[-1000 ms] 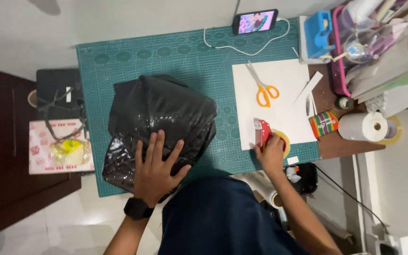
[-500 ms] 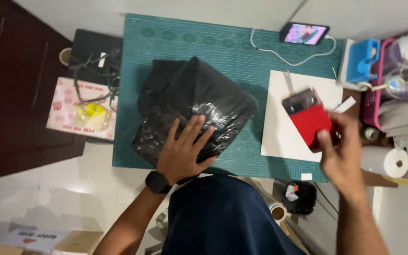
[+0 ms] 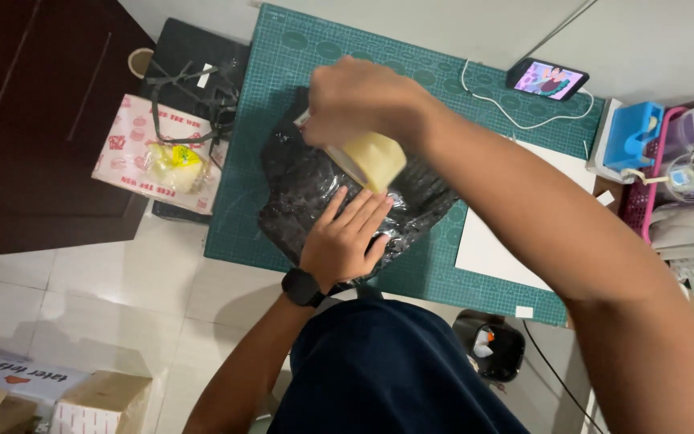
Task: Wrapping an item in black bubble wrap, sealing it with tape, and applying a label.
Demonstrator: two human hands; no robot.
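Black parcel [image 3: 315, 189]: left hand [image 3: 345, 237] lay flat, fingers together, pinning it; right hand [image 3: 359, 104] gripped tape roll [image 3: 367, 159]. Best kept taut, pressed flat.

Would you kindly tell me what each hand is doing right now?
Left hand: open, flat on the black bag.
Right hand: closed on the tape roll.

Crumpled black plastic parcel [image 3: 307, 189] under beige tape roll [image 3: 371, 157]
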